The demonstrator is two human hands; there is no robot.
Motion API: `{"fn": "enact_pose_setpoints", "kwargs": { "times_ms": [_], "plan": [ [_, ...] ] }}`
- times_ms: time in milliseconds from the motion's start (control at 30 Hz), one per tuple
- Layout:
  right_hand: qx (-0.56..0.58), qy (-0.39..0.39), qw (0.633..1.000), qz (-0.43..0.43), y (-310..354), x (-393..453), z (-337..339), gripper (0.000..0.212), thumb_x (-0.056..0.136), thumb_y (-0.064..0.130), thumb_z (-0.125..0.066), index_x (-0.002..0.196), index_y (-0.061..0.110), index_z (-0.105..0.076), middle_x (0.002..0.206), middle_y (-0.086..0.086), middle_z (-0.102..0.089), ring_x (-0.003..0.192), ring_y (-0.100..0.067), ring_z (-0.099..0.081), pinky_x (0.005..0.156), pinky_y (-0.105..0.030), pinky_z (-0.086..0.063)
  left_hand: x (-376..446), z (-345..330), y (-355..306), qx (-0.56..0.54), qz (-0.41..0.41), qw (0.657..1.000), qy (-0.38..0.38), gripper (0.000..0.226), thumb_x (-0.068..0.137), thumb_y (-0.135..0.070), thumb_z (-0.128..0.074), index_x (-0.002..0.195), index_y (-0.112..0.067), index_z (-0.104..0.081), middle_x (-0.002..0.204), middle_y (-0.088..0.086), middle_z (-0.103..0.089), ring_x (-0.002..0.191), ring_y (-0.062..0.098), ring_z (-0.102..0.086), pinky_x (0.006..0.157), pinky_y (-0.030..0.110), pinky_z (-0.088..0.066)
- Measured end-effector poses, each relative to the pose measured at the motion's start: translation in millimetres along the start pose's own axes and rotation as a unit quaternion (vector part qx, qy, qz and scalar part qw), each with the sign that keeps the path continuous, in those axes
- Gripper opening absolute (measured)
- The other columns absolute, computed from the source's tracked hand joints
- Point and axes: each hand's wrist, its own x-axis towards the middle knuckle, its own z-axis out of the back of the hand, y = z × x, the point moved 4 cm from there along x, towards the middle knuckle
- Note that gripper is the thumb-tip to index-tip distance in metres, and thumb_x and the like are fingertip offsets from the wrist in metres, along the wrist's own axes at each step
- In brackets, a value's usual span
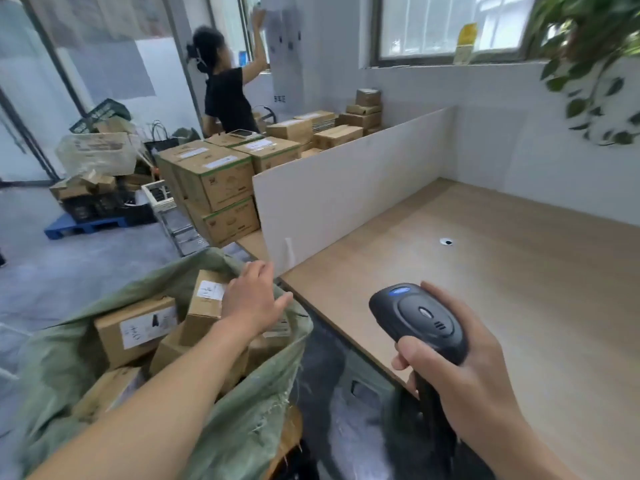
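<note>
Gripped in the right hand (464,372), nearest the lens, is a black scanner (420,315), with fingers and thumb curled round its neck and handle. It is held upright above the near edge of the wooden worktop (519,306), its blue-lit top turned upward. To the left, a green woven sack (242,410) stands open just beside the worktop and is filled with cardboard boxes. The left hand (254,299) is stretched over the mouth of the sack with its fingers straight and spread, and nothing is held in it. It lies at the top of a tall labelled box (204,306) standing tilted among the others, and it appears to touch that box, though blur leaves this uncertain. A white partition (346,192) is set along the left side of the worktop, and a small round cable hole (446,241) is seen in the wood. Behind the partition more cartons (221,181) are stacked, and a person in a black shirt (227,95) is seen with one arm raised. Leaves of a plant (595,64) hang at the upper right.
</note>
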Motion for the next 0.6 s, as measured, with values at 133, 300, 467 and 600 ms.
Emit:
{"fn": "enact_pose_setpoints", "kwargs": {
  "times_ms": [133, 300, 467, 600],
  "plan": [
    [-0.007, -0.066, 0.998, 0.002, 19, -55, 94, 0.078, 0.052, 0.030, -0.086, 0.126, 0.036, -0.062, 0.106, -0.002, -0.077, 0.074, -0.022, -0.074, 0.055, -0.025, -0.054, -32, 5, -123, -0.008, -0.085, 0.996, -0.004, 0.074, 0.095, -0.060, -0.053, 0.150, -0.013, -0.038, 0.152, 0.005, -0.041, 0.140, 0.025, -0.040, 0.108, 0.041, -0.041],
    [-0.026, -0.164, 0.986, 0.009, 47, -119, 200, 0.069, 0.055, 0.020, -0.082, 0.119, 0.039, -0.064, 0.098, -0.005, -0.077, 0.064, -0.025, -0.068, 0.047, -0.032, -0.051, -83, 11, -272, -0.023, -0.186, 0.982, 0.006, 0.069, 0.098, -0.059, -0.047, 0.151, -0.016, -0.036, 0.157, 0.002, -0.034, 0.138, 0.028, -0.040, 0.104, 0.038, -0.041],
    [-0.036, -0.264, 0.964, 0.013, 69, -176, 282, 0.070, 0.058, 0.019, -0.080, 0.122, 0.037, -0.062, 0.094, -0.011, -0.075, 0.063, -0.025, -0.069, 0.048, -0.032, -0.052, -124, 12, -396, -0.035, -0.289, 0.957, 0.013, 0.060, 0.096, -0.056, -0.052, 0.142, -0.018, -0.045, 0.150, 0.001, -0.040, 0.136, 0.024, -0.041, 0.101, 0.035, -0.039],
    [-0.043, -0.335, 0.941, 0.014, 82, -218, 332, 0.082, 0.047, 0.034, -0.087, 0.124, 0.037, -0.059, 0.087, -0.013, -0.074, 0.054, -0.020, -0.065, 0.047, -0.028, -0.051, -153, 5, -486, -0.058, -0.367, 0.928, 0.029, 0.065, 0.096, -0.056, -0.053, 0.146, -0.016, -0.044, 0.151, 0.003, -0.042, 0.140, 0.023, -0.038, 0.107, 0.035, -0.035]
  ]
}}
